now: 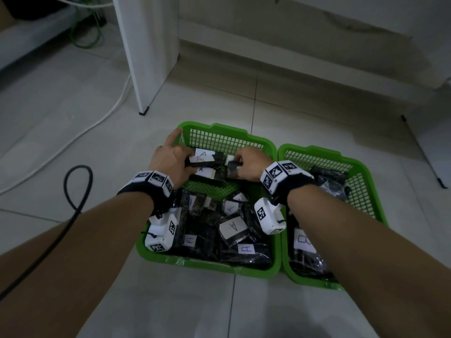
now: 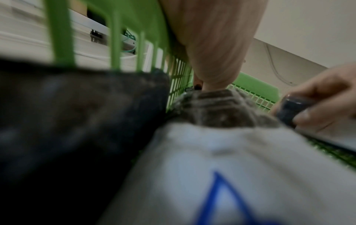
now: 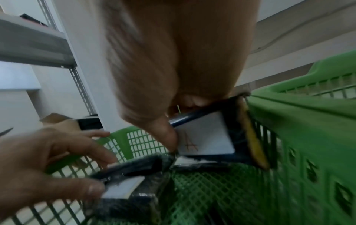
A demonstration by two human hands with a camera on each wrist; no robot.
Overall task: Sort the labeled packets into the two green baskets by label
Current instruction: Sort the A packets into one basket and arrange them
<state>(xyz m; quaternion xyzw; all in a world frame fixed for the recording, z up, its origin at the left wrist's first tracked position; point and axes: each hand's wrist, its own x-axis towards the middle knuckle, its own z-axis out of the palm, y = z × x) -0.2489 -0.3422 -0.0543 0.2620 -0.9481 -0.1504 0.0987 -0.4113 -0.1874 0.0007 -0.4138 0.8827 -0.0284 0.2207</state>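
Two green baskets stand side by side on the tiled floor. The left basket (image 1: pixel 219 129) holds several dark packets with white "A" labels (image 1: pixel 233 228). In the right basket (image 1: pixel 317 152) lie dark packets, one of them labelled "B" (image 1: pixel 303 240). My left hand (image 1: pixel 185 162) grips an "A" packet (image 1: pixel 203 156) at the far end of the left basket, its index finger stretched along the rim. My right hand (image 1: pixel 238 164) pinches another dark packet (image 1: pixel 231 170); the right wrist view shows its "A" label (image 3: pixel 206 137) under my thumb. The left wrist view is blurred.
A white furniture panel (image 1: pixel 146 57) stands just behind the baskets. A white cable (image 1: pixel 97 123) and a looped black cable (image 1: pixel 73 191) lie on the floor to the left. A thin black leg (image 1: pixel 424 154) slants down at the right.
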